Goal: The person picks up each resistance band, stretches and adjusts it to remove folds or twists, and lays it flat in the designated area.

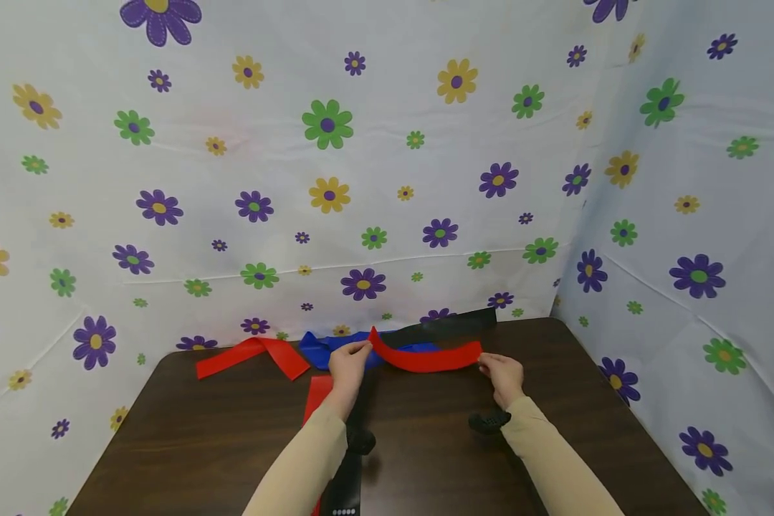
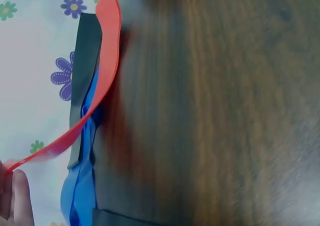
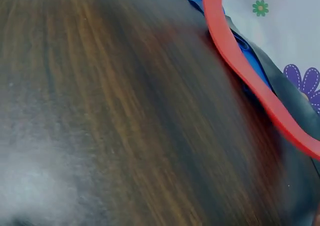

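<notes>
A red resistance band (image 1: 428, 360) hangs in a shallow sag between my two hands, above the back of the table. My left hand (image 1: 348, 373) pinches its left end, which sticks up in a point past the fingers. At the other end, my right hand (image 1: 504, 376) pinches the band's corner between thumb and fingers. Behind and below it lie a blue band (image 1: 319, 350), crumpled, and a black band (image 1: 451, 327) against the wall cloth. The left wrist view has the left fingertips (image 2: 21, 198) on the red band (image 2: 107, 51).
Another red band (image 1: 235, 356) lies folded at the back left. A red strip (image 1: 318, 393) and a black strip (image 1: 344, 487) with pale dots run toward the front, partly hidden by the left arm. Flowered cloth (image 1: 387, 179) hangs behind and right of the brown table (image 1: 426, 444).
</notes>
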Tool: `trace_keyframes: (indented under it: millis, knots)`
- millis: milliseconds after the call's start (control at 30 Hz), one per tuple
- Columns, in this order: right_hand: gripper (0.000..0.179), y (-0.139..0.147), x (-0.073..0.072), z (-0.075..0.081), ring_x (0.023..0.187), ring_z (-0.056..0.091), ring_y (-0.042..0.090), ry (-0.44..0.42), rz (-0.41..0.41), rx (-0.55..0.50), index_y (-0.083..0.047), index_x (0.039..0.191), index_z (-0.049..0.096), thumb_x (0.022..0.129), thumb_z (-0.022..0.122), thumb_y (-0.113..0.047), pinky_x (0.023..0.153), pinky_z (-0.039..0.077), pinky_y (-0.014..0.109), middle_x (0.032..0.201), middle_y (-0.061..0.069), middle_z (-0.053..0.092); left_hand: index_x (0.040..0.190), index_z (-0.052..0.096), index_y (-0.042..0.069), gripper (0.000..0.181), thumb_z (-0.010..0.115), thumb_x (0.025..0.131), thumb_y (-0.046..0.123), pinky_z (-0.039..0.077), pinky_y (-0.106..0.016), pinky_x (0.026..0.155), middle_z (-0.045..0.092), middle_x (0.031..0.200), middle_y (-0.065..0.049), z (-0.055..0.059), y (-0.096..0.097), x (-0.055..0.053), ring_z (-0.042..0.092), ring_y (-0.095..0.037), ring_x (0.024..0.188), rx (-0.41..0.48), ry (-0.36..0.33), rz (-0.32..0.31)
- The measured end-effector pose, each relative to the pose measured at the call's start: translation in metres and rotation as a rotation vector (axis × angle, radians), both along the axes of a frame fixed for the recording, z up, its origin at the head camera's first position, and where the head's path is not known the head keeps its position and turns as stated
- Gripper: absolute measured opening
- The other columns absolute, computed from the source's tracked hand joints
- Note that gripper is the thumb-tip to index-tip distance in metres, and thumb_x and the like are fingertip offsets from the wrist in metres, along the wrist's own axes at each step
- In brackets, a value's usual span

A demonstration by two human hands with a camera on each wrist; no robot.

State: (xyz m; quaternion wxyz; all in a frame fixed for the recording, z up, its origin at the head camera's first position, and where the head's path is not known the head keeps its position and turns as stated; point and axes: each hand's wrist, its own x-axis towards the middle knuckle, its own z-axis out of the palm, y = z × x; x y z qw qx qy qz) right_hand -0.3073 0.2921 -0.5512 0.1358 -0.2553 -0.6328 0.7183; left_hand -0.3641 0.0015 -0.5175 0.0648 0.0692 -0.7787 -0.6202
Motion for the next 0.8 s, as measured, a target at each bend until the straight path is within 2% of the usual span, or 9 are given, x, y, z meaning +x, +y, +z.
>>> trace_keyframes:
  millis: [167, 267, 367, 567, 700, 800]
  knots:
    - [0.04, -0.002, 0.003, -0.004, 0.071, 0.063, 0.011, -0.031, 0.026, -0.058, 0.014, 0.125, 0.048, 0.088, 0.061, 0.004, 0.066, 0.054, 0.02, 0.088, 0.01, 0.061, 0.092, 0.076, 0.006, 0.015, 0.074, 0.086, 0.02, 0.053, -0.038, 0.071, 0.071, 0.087, -0.006, -0.003, 0.002, 0.008, 0.064, -0.022, 0.079, -0.016, 0.026, 0.033]
    - [0.041, -0.003, 0.004, -0.006, 0.071, 0.062, 0.012, -0.061, 0.086, -0.041, 0.011, 0.13, 0.05, 0.091, 0.058, 0.0, 0.064, 0.053, 0.02, 0.086, 0.008, 0.063, 0.086, 0.072, 0.006, 0.011, 0.075, 0.084, 0.016, 0.051, -0.032, 0.063, 0.068, 0.079, -0.004, -0.005, 0.003, 0.011, 0.06, -0.019, 0.07, -0.018, 0.029, 0.051]
    - [0.041, -0.005, 0.005, -0.006, 0.072, 0.059, 0.013, -0.064, 0.134, -0.018, 0.011, 0.131, 0.051, 0.093, 0.056, -0.004, 0.064, 0.052, 0.021, 0.085, 0.007, 0.062, 0.088, 0.066, 0.002, 0.013, 0.076, 0.081, 0.008, 0.05, -0.028, 0.059, 0.064, 0.076, -0.006, -0.008, 0.001, 0.013, 0.061, -0.021, 0.066, 0.005, 0.038, 0.06]
    - [0.041, -0.006, 0.015, -0.003, 0.076, 0.057, 0.015, -0.031, 0.189, -0.024, 0.015, 0.13, 0.048, 0.097, 0.053, -0.009, 0.068, 0.052, 0.022, 0.09, 0.008, 0.059, 0.114, 0.063, -0.007, 0.033, 0.067, 0.081, -0.005, 0.057, -0.032, 0.062, 0.057, 0.078, -0.007, -0.013, -0.007, 0.016, 0.067, -0.034, 0.068, 0.114, 0.026, -0.012]
    - [0.041, -0.002, 0.024, -0.004, 0.076, 0.057, 0.014, -0.015, 0.227, -0.033, 0.015, 0.13, 0.047, 0.099, 0.051, -0.01, 0.068, 0.053, 0.021, 0.091, 0.006, 0.06, 0.117, 0.065, -0.007, 0.033, 0.06, 0.084, -0.006, 0.058, -0.037, 0.069, 0.056, 0.081, -0.008, -0.015, -0.017, 0.02, 0.067, -0.031, 0.071, 0.125, -0.009, -0.079]
    - [0.04, 0.0, 0.032, -0.006, 0.075, 0.057, 0.013, -0.015, 0.259, -0.02, 0.015, 0.131, 0.046, 0.1, 0.049, -0.012, 0.069, 0.053, 0.021, 0.092, 0.005, 0.06, 0.118, 0.064, -0.009, 0.034, 0.056, 0.085, -0.006, 0.057, -0.037, 0.07, 0.061, 0.087, -0.015, -0.017, -0.028, 0.026, 0.066, -0.027, 0.072, 0.13, -0.026, -0.128]
